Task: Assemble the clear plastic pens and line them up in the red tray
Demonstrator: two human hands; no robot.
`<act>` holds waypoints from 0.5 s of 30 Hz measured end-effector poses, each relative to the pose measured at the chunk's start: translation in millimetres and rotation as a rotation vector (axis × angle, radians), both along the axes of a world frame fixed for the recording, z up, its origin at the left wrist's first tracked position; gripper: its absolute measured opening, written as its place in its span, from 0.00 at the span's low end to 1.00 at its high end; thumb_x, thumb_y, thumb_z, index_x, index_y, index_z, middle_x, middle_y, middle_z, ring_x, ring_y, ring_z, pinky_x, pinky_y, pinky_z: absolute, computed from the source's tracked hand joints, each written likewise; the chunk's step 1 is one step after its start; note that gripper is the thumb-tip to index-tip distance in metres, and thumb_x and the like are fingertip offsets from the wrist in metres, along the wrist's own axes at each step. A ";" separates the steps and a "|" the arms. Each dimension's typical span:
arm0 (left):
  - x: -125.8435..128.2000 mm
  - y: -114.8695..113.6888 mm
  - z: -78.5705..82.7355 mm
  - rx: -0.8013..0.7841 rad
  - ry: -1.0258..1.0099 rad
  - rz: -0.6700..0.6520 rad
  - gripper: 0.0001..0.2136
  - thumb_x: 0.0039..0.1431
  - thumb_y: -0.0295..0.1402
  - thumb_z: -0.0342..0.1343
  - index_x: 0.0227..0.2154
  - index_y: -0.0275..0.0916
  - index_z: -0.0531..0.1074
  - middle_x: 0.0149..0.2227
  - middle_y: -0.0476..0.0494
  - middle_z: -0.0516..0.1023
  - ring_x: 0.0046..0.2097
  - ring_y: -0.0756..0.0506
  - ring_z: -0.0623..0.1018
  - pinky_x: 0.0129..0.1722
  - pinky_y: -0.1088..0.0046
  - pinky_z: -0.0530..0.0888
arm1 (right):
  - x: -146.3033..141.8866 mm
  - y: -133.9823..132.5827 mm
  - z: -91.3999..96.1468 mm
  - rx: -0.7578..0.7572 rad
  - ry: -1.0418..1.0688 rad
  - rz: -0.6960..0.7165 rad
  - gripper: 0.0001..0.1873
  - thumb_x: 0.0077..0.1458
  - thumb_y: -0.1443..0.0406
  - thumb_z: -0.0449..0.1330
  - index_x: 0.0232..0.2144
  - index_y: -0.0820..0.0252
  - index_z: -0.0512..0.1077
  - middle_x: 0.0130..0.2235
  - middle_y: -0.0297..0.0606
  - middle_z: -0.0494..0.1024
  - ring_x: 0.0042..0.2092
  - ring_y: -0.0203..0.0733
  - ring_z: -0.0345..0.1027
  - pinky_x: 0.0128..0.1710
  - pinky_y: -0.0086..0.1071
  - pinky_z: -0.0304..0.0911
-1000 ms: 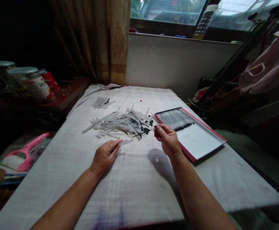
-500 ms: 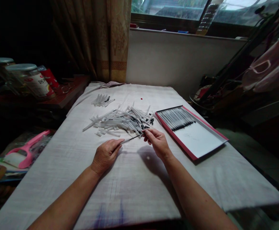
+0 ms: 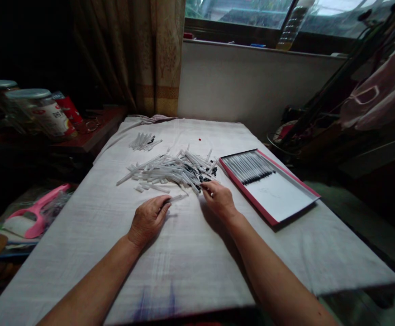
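My left hand (image 3: 150, 220) is pinched round a translucent pen barrel (image 3: 178, 198), whose free end points right, toward the pile. Beyond it lies a loose pile of pen parts (image 3: 163, 170), mostly clear barrels with dark refills among them. My right hand (image 3: 219, 199) is at the near right edge of this pile, its thumb and fingertips drawn together beside the small black pen caps (image 3: 204, 179). Whatever is between those fingertips is too small to make out. To the right, a shallow pink-edged box (image 3: 275, 199) holds a row of pens with black ends (image 3: 251, 166).
A smaller group of barrels (image 3: 142, 141) lies at the table's back left, and a tiny red piece (image 3: 200, 139) at the back middle. Jars (image 3: 46, 113) stand on a side table at left. Below them is a pink-handled item (image 3: 37, 213).
The dark refill that stretched between my hands now no longer shows outside the barrel. My right hand has come away from the barrel to the pile's edge; my left hand has barely moved.
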State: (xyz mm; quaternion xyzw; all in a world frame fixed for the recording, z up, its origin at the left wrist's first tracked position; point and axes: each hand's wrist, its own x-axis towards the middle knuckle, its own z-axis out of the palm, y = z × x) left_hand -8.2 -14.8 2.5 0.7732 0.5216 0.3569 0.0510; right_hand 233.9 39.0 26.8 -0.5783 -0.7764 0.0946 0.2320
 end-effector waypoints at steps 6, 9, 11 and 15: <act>1.7 -0.3 2.0 -0.016 0.007 -0.021 0.13 0.65 0.38 0.48 0.44 0.39 0.74 0.42 0.41 0.82 0.42 0.44 0.80 0.45 0.68 0.75 | 23.0 19.5 -5.2 -0.052 -0.184 -0.133 0.15 0.59 0.63 0.55 0.47 0.51 0.77 0.45 0.40 0.77 0.41 0.41 0.71 0.37 0.30 0.62; 1.7 -0.3 1.7 -0.017 0.013 -0.024 0.13 0.65 0.38 0.47 0.44 0.39 0.74 0.42 0.41 0.82 0.42 0.44 0.80 0.45 0.68 0.75 | 18.3 20.7 -5.2 -0.063 -0.236 -0.154 0.14 0.59 0.60 0.56 0.45 0.52 0.76 0.44 0.41 0.77 0.42 0.42 0.70 0.37 0.31 0.62; 1.7 -0.3 1.9 -0.020 0.014 -0.027 0.13 0.65 0.38 0.48 0.44 0.39 0.74 0.42 0.41 0.82 0.42 0.43 0.80 0.45 0.67 0.76 | 15.7 20.8 -4.6 -0.074 -0.266 -0.179 0.13 0.60 0.61 0.55 0.43 0.55 0.76 0.44 0.43 0.77 0.42 0.44 0.70 0.37 0.32 0.62; 1.7 -0.2 2.5 -0.004 0.026 -0.029 0.14 0.65 0.38 0.47 0.44 0.39 0.74 0.42 0.41 0.82 0.42 0.43 0.80 0.45 0.67 0.76 | 17.8 18.8 -4.2 -0.069 -0.175 -0.177 0.15 0.60 0.65 0.53 0.46 0.59 0.74 0.44 0.46 0.77 0.44 0.46 0.71 0.42 0.34 0.63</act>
